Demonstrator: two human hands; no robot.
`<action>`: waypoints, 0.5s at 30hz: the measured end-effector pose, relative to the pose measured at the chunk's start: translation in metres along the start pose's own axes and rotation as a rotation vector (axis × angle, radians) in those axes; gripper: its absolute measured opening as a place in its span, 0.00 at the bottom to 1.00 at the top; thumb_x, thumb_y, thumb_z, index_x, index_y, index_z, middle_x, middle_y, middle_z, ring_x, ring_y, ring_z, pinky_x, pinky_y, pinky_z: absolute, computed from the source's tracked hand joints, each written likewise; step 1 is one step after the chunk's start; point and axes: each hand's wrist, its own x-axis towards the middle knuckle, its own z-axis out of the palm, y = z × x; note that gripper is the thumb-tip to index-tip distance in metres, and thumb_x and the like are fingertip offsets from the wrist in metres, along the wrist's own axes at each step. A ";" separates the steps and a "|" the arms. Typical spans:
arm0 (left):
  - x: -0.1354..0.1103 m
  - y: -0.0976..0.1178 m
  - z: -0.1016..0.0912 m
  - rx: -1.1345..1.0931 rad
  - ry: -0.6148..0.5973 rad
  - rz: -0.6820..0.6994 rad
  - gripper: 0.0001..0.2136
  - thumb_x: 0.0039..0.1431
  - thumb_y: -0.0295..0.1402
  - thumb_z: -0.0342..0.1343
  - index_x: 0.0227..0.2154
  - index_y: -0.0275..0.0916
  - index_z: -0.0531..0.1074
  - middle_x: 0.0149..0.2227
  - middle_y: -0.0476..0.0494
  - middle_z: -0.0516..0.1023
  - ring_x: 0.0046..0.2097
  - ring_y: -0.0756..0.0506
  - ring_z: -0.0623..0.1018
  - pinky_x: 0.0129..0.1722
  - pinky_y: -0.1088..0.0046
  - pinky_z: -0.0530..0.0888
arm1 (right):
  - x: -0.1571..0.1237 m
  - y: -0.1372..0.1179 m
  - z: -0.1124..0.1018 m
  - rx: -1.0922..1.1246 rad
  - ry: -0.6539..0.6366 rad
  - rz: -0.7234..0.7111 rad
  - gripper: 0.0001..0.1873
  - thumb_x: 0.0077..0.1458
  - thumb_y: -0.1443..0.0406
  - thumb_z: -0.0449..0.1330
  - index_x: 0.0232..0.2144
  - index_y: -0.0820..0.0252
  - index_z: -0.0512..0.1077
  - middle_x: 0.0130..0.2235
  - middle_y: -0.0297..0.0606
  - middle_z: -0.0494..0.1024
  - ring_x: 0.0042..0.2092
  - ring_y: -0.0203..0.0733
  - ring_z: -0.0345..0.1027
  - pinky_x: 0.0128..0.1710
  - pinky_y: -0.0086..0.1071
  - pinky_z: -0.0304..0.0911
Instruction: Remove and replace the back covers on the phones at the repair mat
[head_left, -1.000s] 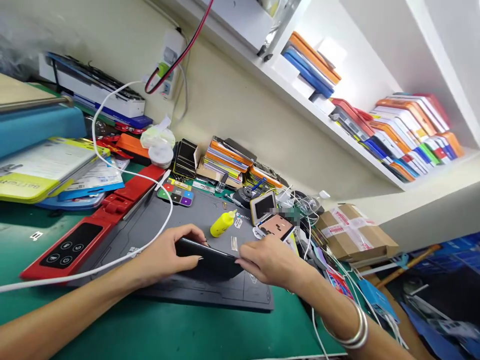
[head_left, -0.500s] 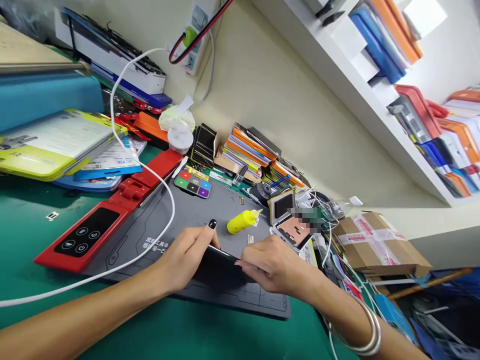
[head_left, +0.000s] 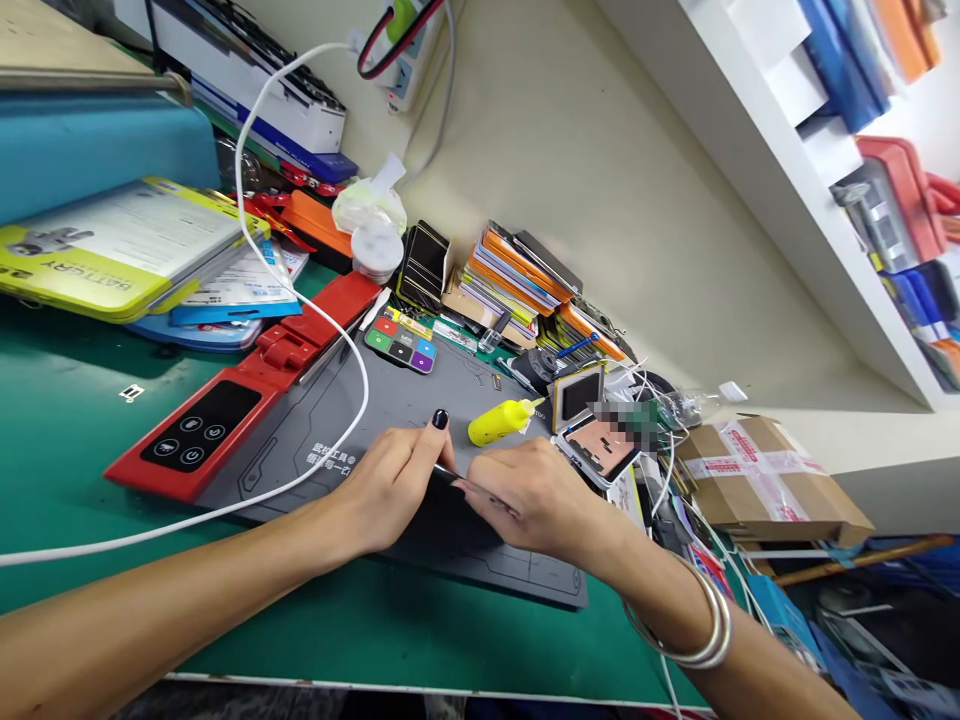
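Note:
My left hand (head_left: 396, 480) is closed around one end of a black phone (head_left: 450, 520), thumb up along its edge. The phone is tilted over the grey work mat (head_left: 405, 400), its dark face towards me. My right hand (head_left: 529, 490) is closed in a pinch at the phone's upper edge, near the left fingers. Whatever lies between its fingertips is too small to make out. Just beyond the hands, a yellow squeeze bottle (head_left: 499, 424) with a pointed tip lies on the mat.
A red folding lamp (head_left: 232, 410) lies along the mat's left side, crossed by a white cable (head_left: 366, 385). Behind are a colored-button box (head_left: 401, 340) and stacked boxes (head_left: 517, 270). An opened device (head_left: 600, 445) and a taped carton (head_left: 772, 470) are at right.
My right hand has slid left along the phone's edge, closer to my left hand. The view has shifted, showing the table's front edge.

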 end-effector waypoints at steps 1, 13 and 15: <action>0.000 0.000 0.000 -0.001 -0.005 0.009 0.19 0.64 0.40 0.34 0.22 0.42 0.63 0.25 0.53 0.68 0.33 0.47 0.66 0.39 0.70 0.61 | 0.003 -0.001 0.002 -0.004 0.000 0.003 0.15 0.62 0.67 0.48 0.22 0.59 0.61 0.20 0.29 0.64 0.22 0.32 0.47 0.23 0.32 0.40; 0.005 -0.004 -0.007 -0.190 -0.085 0.048 0.27 0.64 0.47 0.21 0.32 0.41 0.64 0.33 0.49 0.72 0.39 0.46 0.69 0.43 0.68 0.67 | 0.030 0.001 0.008 0.006 0.044 0.072 0.15 0.62 0.66 0.50 0.23 0.60 0.64 0.20 0.30 0.66 0.21 0.31 0.51 0.22 0.29 0.41; 0.006 -0.007 -0.008 -0.166 -0.068 0.047 0.24 0.64 0.49 0.27 0.37 0.42 0.65 0.37 0.49 0.73 0.41 0.46 0.70 0.45 0.68 0.67 | 0.029 0.007 0.009 0.066 0.049 0.094 0.14 0.61 0.66 0.50 0.23 0.60 0.64 0.20 0.29 0.65 0.21 0.31 0.53 0.22 0.28 0.43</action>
